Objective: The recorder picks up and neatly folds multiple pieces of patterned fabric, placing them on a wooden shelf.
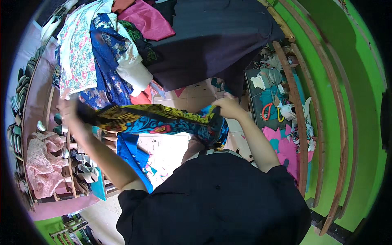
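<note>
A patterned cloth (157, 118) in yellow, black, blue and red stretches in a long band in front of my body. My right hand (228, 106) is closed on its right end, where the cloth bunches and hangs down. My left hand (68, 109) is at the dark left end of the cloth, smeared by motion; its single fingers do not show, but the cloth runs up to it and is held out level. Below the band, a plain blue cloth (132, 153) hangs over a low edge.
A dark-covered table (212, 45) stands ahead, with floral garments (77, 53) and a pink cloth (147, 20) at its left. Shoe racks (73, 171) line the left. Wooden rails (300, 122) run along the right, beside scissors (267, 111) and fabric scraps (281, 143). Scraps lie on the tiled floor.
</note>
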`<state>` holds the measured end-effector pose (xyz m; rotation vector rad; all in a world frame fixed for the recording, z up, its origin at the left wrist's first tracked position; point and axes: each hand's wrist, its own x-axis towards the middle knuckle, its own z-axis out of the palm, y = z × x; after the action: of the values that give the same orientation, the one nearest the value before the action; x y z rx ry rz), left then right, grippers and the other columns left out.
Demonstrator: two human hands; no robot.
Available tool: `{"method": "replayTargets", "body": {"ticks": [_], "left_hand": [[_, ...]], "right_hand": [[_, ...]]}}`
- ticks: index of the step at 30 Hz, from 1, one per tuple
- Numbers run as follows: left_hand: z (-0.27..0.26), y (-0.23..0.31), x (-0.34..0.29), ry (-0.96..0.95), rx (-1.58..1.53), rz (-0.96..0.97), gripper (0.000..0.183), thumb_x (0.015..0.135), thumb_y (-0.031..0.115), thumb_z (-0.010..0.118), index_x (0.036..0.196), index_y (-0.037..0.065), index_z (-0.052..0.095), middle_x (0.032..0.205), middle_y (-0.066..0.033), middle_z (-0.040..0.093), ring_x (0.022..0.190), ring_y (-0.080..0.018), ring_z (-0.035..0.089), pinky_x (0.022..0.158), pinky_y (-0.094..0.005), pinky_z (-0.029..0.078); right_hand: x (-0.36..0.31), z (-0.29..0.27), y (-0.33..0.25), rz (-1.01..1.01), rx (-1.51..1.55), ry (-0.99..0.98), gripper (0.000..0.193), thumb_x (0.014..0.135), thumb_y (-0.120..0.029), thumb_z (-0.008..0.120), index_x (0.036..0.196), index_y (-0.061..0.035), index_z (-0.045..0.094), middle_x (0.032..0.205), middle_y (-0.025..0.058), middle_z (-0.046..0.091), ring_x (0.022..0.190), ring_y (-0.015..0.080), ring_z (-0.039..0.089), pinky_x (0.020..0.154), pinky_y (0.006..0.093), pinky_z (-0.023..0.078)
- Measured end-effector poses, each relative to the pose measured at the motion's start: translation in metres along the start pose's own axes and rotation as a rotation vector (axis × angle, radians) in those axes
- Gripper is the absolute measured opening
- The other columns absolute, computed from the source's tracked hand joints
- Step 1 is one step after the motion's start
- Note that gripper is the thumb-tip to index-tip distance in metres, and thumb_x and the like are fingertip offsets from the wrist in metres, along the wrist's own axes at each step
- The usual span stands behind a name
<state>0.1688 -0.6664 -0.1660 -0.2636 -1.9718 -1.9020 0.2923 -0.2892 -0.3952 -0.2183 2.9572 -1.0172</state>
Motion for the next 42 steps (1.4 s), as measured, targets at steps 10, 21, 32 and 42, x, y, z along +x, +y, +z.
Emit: {"method": "replayTargets", "body": {"ticks": [10,21,32,42], "left_hand": [[0.132,-0.03,-0.086,-0.932,0.462,0.096,0.022,0.068,0.006,0.061,0.09,0.004,0.061,0.068,-0.0132,0.06,0.065,-0.0274,0.061,0.058,-0.0351,0.045],[0.0,0.041,0.148,0.178,0.776,0.689,0.029,0.082,0.017,0.053,0.107,0.003,0.061,0.087,-0.0106,0.066,0.077,-0.0174,0.061,0.071,-0.0298,0.045],[-0.108,-0.038,0.169,0.399,1.087,0.282,0.037,0.078,0.034,0.049,0.103,0.01,0.062,0.093,-0.0185,0.062,0.088,-0.035,0.059,0.076,-0.0386,0.043],[-0.198,-0.081,0.163,-0.065,0.896,0.124,0.035,0.079,0.021,0.054,0.107,0.0,0.056,0.097,-0.016,0.062,0.09,-0.0247,0.058,0.081,-0.0337,0.043]], "right_hand": [[0.03,-0.067,-0.112,-0.401,0.69,0.216,0.023,0.064,-0.005,0.065,0.085,0.0001,0.058,0.077,0.0109,0.06,0.075,0.0156,0.057,0.065,0.0287,0.041],[0.024,-0.034,0.019,0.16,0.17,-0.78,0.046,0.052,-0.029,0.077,0.086,0.0008,0.065,0.08,0.0111,0.066,0.073,0.0213,0.062,0.065,0.0311,0.048],[-0.007,-0.108,0.013,0.354,-0.059,0.585,0.031,0.064,-0.011,0.065,0.095,-0.0103,0.062,0.09,0.0146,0.063,0.085,0.0302,0.06,0.068,0.0372,0.046],[-0.029,-0.169,-0.009,0.264,-0.104,1.207,0.019,0.082,-0.022,0.057,0.091,-0.0063,0.063,0.083,0.0143,0.062,0.078,0.032,0.06,0.066,0.0354,0.045]]}}
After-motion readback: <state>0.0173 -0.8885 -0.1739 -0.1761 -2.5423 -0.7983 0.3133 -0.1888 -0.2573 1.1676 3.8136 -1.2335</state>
